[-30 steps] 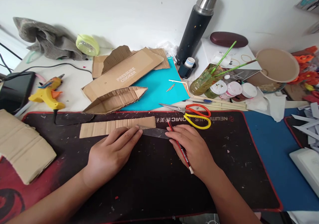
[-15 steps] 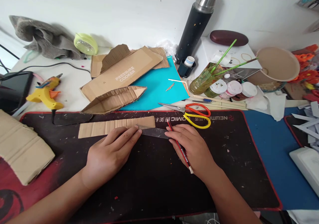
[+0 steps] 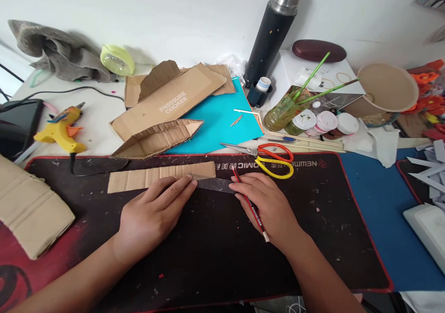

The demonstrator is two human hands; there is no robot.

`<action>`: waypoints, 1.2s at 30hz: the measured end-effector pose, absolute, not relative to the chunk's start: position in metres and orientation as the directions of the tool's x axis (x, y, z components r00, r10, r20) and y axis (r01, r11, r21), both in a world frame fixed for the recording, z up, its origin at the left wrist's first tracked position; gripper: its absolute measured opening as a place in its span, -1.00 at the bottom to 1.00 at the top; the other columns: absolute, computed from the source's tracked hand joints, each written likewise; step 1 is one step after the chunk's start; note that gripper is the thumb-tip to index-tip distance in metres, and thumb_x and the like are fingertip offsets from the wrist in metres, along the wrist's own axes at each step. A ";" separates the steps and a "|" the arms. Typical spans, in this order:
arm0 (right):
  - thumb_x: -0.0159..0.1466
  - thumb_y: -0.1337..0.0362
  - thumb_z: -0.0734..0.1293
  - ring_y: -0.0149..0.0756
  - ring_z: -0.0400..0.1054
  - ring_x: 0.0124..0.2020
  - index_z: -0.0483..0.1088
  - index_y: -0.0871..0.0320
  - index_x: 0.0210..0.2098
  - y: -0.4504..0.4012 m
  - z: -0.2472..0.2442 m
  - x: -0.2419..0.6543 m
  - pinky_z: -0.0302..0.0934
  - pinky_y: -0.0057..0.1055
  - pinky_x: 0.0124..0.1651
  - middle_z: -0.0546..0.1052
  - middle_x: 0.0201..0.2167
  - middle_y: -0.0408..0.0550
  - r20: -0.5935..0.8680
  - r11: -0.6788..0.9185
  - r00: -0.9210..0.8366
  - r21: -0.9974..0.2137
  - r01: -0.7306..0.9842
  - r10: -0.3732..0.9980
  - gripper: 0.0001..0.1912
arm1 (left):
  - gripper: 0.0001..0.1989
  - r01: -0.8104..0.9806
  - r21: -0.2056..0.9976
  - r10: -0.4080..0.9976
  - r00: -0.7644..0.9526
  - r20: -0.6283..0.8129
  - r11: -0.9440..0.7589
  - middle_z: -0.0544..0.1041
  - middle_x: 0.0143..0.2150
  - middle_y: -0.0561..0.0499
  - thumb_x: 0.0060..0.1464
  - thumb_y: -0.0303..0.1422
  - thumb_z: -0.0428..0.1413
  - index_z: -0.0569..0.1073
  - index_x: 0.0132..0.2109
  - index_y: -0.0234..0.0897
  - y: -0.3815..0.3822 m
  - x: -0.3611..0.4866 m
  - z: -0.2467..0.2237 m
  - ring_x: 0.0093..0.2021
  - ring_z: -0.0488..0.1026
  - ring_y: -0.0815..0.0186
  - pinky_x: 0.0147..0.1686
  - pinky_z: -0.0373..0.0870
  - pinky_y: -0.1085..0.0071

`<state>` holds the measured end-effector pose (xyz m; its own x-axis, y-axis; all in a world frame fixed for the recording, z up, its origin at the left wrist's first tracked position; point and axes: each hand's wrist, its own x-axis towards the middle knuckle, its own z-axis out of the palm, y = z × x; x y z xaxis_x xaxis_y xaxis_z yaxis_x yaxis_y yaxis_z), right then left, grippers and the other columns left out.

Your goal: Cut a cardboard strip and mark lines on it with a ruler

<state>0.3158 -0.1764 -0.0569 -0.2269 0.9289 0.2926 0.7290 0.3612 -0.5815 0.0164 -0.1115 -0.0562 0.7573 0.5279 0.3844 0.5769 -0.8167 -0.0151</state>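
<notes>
A clear ruler (image 3: pixel 215 185) lies across the lower right part of a corrugated cardboard strip (image 3: pixel 134 179) on the dark mat. My left hand (image 3: pixel 153 215) is closed on the ruler's left part, its fingertips pressed together over the strip's lower edge. With its fingertips, my right hand (image 3: pixel 266 204) pinches the ruler's right end. That hand also holds a red and black pencil (image 3: pixel 256 216), slanted between the fingers with its eraser end towards me. Part of the ruler is hidden under my left fingers. Scissors (image 3: pixel 262 156) with red and yellow handles lie just beyond my right hand.
Behind the strip stands a boat-shaped cardboard piece (image 3: pixel 162 140), near flat cardboard (image 3: pixel 153 106) and a blue sheet (image 3: pixel 215 118). A yellow glue gun (image 3: pixel 62 130) and folded cardboard (image 3: pixel 33 206) are at left. At right are a thermos (image 3: pixel 271 35), jars (image 3: pixel 325 122) and a bucket (image 3: pixel 387 88).
Both hands, the ruler, the strip and the pencil keep their places relative to each other. The whole view has shifted very slightly.
</notes>
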 end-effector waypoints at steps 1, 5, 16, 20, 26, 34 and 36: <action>0.53 0.45 0.34 -0.02 0.56 0.10 0.54 -0.03 0.20 -0.176 -0.057 0.316 0.52 0.04 0.18 0.72 0.12 0.00 0.290 0.359 -0.226 -0.582 0.729 0.930 -0.65 | -0.40 0.578 -0.006 0.532 0.754 0.385 -0.816 0.69 0.25 -0.04 0.46 -0.51 0.11 0.30 0.56 -0.23 -0.112 0.017 -0.056 0.15 0.62 0.16 0.03 0.58 0.30; 0.53 0.45 0.34 -0.04 0.57 0.11 0.54 -0.04 0.20 -0.176 -0.058 0.315 0.52 0.03 0.18 0.72 0.11 -0.01 0.290 0.355 -0.220 -0.587 0.728 0.931 -0.64 | -0.38 0.580 0.001 0.535 0.751 0.388 -0.814 0.69 0.25 -0.04 0.47 -0.50 0.10 0.26 0.58 -0.19 -0.112 0.017 -0.057 0.14 0.63 0.16 0.05 0.58 0.30; 0.52 0.46 0.34 -0.04 0.58 0.08 0.56 -0.04 0.19 -0.175 -0.055 0.314 0.54 0.02 0.15 0.73 0.10 0.00 0.295 0.352 -0.211 -0.590 0.726 0.932 -0.64 | -0.40 0.569 -0.025 0.515 0.761 0.394 -0.822 0.70 0.23 -0.03 0.48 -0.48 0.09 0.27 0.57 -0.22 -0.110 0.017 -0.055 0.11 0.64 0.18 0.03 0.58 0.32; 0.52 0.43 0.36 -0.05 0.61 0.07 0.57 -0.04 0.18 -0.174 -0.054 0.314 0.56 0.01 0.14 0.73 0.08 0.01 0.319 0.355 -0.187 -0.625 0.695 0.929 -0.66 | -0.41 0.565 -0.035 0.509 0.767 0.390 -0.824 0.69 0.25 -0.05 0.49 -0.48 0.06 0.26 0.57 -0.24 -0.110 0.017 -0.056 0.11 0.64 0.17 -0.01 0.60 0.31; 0.51 0.41 0.36 -0.08 0.66 0.06 0.60 -0.05 0.15 -0.173 -0.034 0.315 0.58 -0.09 0.15 0.75 0.03 -0.02 0.363 0.314 -0.057 -0.704 0.637 0.930 -0.68 | -0.42 0.566 0.005 0.522 0.757 0.394 -0.825 0.71 0.22 -0.06 0.47 -0.51 0.05 0.31 0.55 -0.21 -0.110 0.017 -0.058 0.13 0.63 0.17 -0.02 0.60 0.33; 0.57 0.20 0.36 -0.18 0.71 -0.17 0.66 0.03 -0.17 -0.154 -0.003 0.297 0.60 -0.25 0.01 0.77 -0.31 -0.11 0.144 0.143 -0.025 -0.922 0.361 0.989 -0.77 | -0.62 0.568 -0.043 0.505 0.761 0.409 -0.822 0.71 0.20 -0.11 0.46 -0.51 0.03 0.57 0.29 -0.33 -0.111 0.019 -0.058 0.10 0.62 0.15 -0.08 0.61 0.33; 0.58 0.11 0.35 -0.20 0.70 -0.22 0.65 0.06 -0.20 -0.146 -0.007 0.290 0.59 -0.26 -0.03 0.74 -0.37 -0.11 0.107 0.108 -0.020 -0.948 0.300 0.994 -0.70 | -0.63 0.567 -0.055 0.498 0.762 0.413 -0.822 0.72 0.19 -0.11 0.46 -0.51 0.03 0.58 0.27 -0.35 -0.110 0.020 -0.057 0.08 0.63 0.14 -0.12 0.63 0.32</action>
